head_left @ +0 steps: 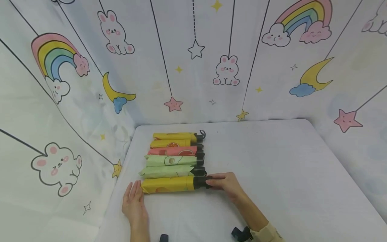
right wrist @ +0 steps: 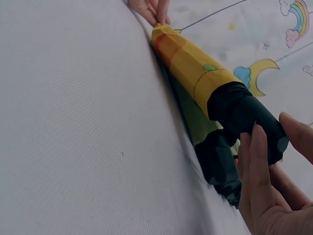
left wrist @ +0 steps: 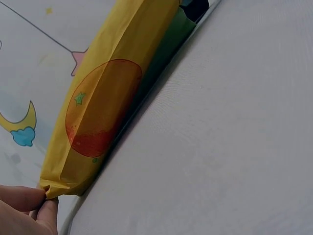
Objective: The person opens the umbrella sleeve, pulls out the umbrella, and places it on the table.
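Several folded umbrellas in printed sleeves lie side by side on the white table. The nearest is a yellow umbrella [head_left: 167, 185] with an orange fruit print, clearly seen in the left wrist view. My left hand [head_left: 134, 205] pinches its sleeve tip between thumb and finger. At the other end, my right hand [head_left: 226, 185] grips the black handle [right wrist: 249, 115] between thumb and fingers. Right behind it lies a pale green umbrella [head_left: 169, 171], then a green one with an avocado print [head_left: 163, 160], a red umbrella [head_left: 169, 151], and two yellow ones, including the farthest umbrella [head_left: 173, 136].
The white tabletop [head_left: 272, 168] extends to the right of the row. Behind and beside it hangs a white cloth [head_left: 196, 87] printed with rabbits, rainbows, moons and stars. A black device [head_left: 241, 233] sits by the right sleeve, and another dark piece [head_left: 164, 238] shows at the bottom edge.
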